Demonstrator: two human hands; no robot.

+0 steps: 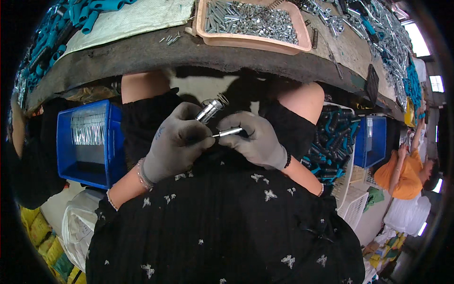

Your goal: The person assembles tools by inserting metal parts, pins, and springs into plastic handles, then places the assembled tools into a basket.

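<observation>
Both my hands wear grey gloves and meet above my lap. In my left hand [177,139] is a shiny metal cylinder [208,111], tilted up and away, with a coil spring [222,99] sticking out at its far end. My right hand [255,139] pinches a slim silver metal pin [231,132], lying nearly level. Its thin left tip reaches the fingertips of my left hand; whether those fingers grip it, I cannot tell. The fingers of both hands are closed.
A pink tray [255,42] of small metal parts stands on the workbench [142,52]. Loose pins [171,39] lie beside it. Blue crates [109,142] flank me, and teal-and-black handles [331,142] fill a white basket at right. A person in orange [402,173] sits far right.
</observation>
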